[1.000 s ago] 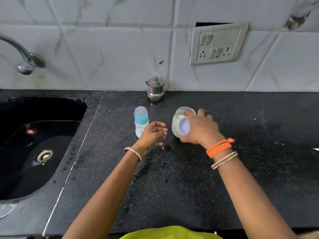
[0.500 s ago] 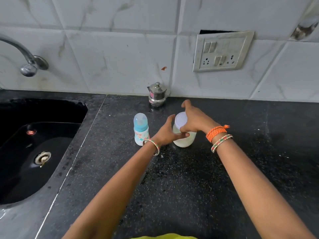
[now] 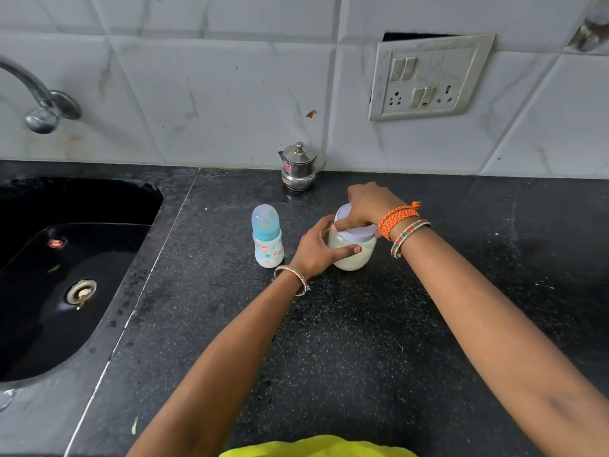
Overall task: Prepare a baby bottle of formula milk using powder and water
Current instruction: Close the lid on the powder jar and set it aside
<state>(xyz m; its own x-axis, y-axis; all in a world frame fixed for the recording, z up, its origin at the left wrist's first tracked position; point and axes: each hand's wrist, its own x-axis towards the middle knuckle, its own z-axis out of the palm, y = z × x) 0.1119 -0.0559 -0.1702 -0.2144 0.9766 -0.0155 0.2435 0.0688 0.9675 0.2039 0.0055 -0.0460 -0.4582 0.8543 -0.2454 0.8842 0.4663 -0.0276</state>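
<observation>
Item: jar [image 3: 351, 255], translucent, holding pale powder up to roughly its shoulder. It stands upright on the black speckled table [image 3: 362, 341], a little far of centre. A white lid [image 3: 357, 227] sits on its mouth (whether screwed tight cannot be told).

Item: left hand [image 3: 316, 250], fingers curled round the left side of the jar, thumb pressed on its near face; clamped on the jar body. A beaded bangle [image 3: 293, 278] circles the wrist.

Item: right hand [image 3: 369, 206], reaching over from the right, fingers bent down over the far rim of the lid and gripping it from above. An orange braided cord [image 3: 397, 219] and a red-green beaded bangle [image 3: 408, 237] sit on this wrist.

Item: baby bottle [image 3: 267, 240], small, white body with printed figures, blue collar and a clear cap. It stands upright just left of the jar, near the left hand but apart from it.

Item: small steel pot [image 3: 300, 168] with knobbed lid, at the far edge of the table against the tiled wall [image 3: 214, 77], beyond the bottle and jar.

Item: black sink [image 3: 66, 275], set into the left part of the table, drain visible; a metal tap [image 3: 39, 103] curves over it from the wall.

Item: switch and socket plate [image 3: 428, 79], on the wall, far right.

Item: yellow-green garment [image 3: 313, 448], at the near edge.
</observation>
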